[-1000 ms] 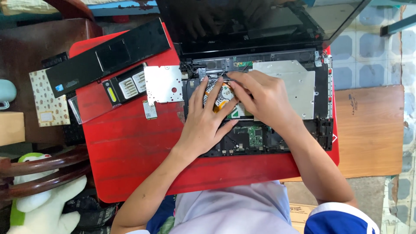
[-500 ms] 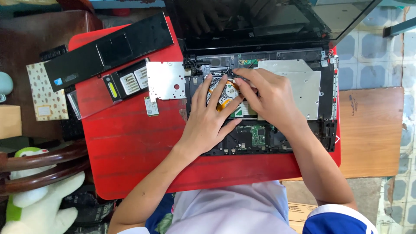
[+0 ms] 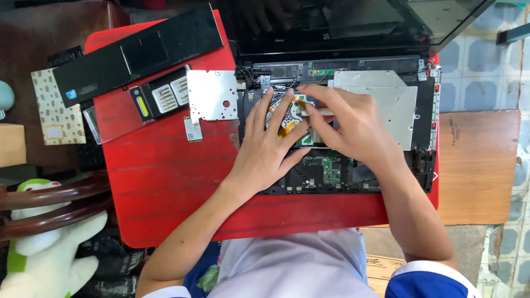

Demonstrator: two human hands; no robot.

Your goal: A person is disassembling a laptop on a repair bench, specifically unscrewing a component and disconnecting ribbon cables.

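Opened laptop chassis [image 3: 337, 129] flat on red counter [image 3: 165, 187], screen tilted back for access. Left hand [image 3: 270, 149] spread, pressing down on orange flex cable [image 3: 288, 117] mid-chassis. Right hand [image 3: 348, 124] pinching thin part beside it. Removed palmrest [image 3: 138, 55] and metal shield plate [image 3: 212, 95] parked left, clear of work.

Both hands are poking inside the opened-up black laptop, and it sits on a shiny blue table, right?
Nearly. The left hand and right hand do rest inside the opened black laptop, over its exposed circuit parts. But the head view shows the laptop on a red table, not a blue one. The only blue is the cuff of the person's sleeve at the bottom edge.
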